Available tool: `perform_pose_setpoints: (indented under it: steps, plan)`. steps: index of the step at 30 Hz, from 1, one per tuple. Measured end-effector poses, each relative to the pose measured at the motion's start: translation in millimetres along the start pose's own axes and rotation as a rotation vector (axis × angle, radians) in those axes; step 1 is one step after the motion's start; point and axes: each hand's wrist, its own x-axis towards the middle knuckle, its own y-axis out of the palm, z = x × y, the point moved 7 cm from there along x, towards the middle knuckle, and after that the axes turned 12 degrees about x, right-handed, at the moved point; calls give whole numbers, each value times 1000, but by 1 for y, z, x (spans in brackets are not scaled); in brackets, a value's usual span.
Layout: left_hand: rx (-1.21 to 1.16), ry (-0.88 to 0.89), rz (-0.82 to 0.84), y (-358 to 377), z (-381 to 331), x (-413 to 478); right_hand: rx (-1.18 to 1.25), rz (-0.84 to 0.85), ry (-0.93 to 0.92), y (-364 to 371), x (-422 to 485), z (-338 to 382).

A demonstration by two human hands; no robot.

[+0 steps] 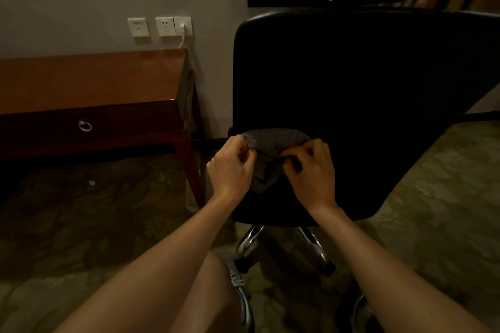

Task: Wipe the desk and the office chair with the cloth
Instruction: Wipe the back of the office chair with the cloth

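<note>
A grey cloth [273, 140] is bunched over the seat of the black office chair [351, 84], between both hands. My left hand [230, 167] pinches the cloth's left edge with curled fingers. My right hand [311, 167] grips its right side, fingers curled over the folds. The lower part of the cloth hangs down between my wrists. The reddish-brown wooden desk [89, 78] stands to the left of the chair, its top bare and glossy.
The desk has a drawer with a ring pull [85, 125]. Wall sockets [162, 26] with a white cable sit above the desk's right end. The chair's chrome legs [286, 249] spread over patterned carpet. My shoe [240, 295] is near them. A dark cabinet stands behind the chair.
</note>
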Motion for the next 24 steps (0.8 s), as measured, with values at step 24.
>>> perform_pose_setpoints:
  steps: [24]
  plan:
    - [86, -86, 420, 131, 126, -58, -2, 296, 107, 119, -116, -51]
